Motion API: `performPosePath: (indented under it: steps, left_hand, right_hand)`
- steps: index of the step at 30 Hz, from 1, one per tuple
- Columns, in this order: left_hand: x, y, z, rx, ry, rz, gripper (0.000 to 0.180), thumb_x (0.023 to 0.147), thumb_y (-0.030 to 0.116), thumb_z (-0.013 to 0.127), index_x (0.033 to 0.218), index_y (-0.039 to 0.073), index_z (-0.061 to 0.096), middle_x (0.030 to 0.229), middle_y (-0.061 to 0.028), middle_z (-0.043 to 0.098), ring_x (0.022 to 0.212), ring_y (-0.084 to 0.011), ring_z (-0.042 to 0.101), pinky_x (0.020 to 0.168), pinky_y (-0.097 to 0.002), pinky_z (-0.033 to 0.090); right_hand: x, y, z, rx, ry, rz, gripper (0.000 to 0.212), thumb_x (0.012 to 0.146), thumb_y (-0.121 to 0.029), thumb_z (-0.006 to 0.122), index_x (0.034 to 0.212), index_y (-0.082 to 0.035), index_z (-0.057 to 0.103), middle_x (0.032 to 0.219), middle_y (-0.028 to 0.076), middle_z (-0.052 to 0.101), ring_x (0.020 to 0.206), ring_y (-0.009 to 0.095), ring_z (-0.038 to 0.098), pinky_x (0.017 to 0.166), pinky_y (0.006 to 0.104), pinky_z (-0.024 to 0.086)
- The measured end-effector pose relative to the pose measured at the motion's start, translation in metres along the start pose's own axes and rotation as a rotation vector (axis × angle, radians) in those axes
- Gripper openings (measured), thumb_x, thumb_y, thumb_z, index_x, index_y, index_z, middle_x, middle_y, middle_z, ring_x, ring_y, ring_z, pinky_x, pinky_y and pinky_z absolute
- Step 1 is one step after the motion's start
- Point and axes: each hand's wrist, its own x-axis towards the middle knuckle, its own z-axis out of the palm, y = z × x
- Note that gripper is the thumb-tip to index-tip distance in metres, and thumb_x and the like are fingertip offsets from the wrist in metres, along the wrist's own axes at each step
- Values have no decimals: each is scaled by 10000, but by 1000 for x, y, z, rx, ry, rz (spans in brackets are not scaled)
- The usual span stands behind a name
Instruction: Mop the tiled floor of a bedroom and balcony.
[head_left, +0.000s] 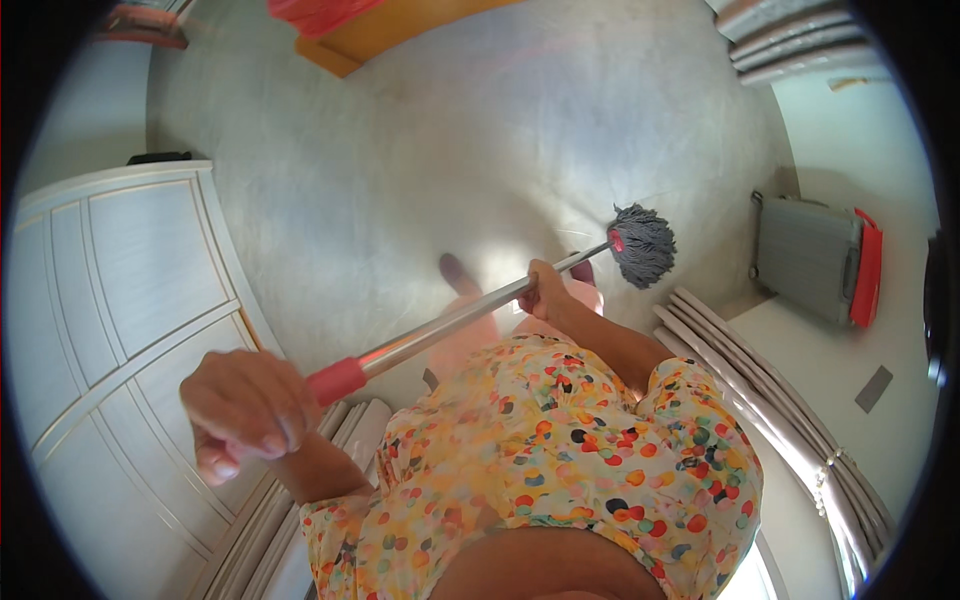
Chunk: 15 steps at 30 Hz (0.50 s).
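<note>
A string mop (440,328) lies slantwise across the view, with a silver pole and a red grip at its near left end. My left hand (250,408) is closed around the top of the red grip. Farther down the pole, my right hand (543,290) wraps its fingers round the metal. The grey mop head (643,247), with a red socket, rests on the floor to the right of my feet, its strands spread out.
White panelled cabinet doors (145,270) stand at left. To the right are a grey suitcase (808,258) with a red edge and a gathered curtain (740,385). Wooden furniture (390,45) with a red cover is ahead on the smooth grey floor (400,170).
</note>
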Motion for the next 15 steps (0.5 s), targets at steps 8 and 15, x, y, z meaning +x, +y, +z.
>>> performPosePath:
  steps: [8,15]
  left_hand:
    - [3,45,30,51,145,197,195,681,74,568,532,-11,474,363,-106,437,252,-154,419,217,-263,345]
    - [41,5,62,360,-29,123,194,681,105,554,544,-15,488,394,-88,462,325,-169,476,328,-280,420]
  right_hand:
    - [-8,1,59,-18,-94,41,151,642,-73,526,756,-69,427,666,58,425,555,165,444,447,326,408]
    - [20,-80,92,56,-339,-34,105,622,-49,502,643,-61,400,620,66,408,517,179,426,448,334,419]
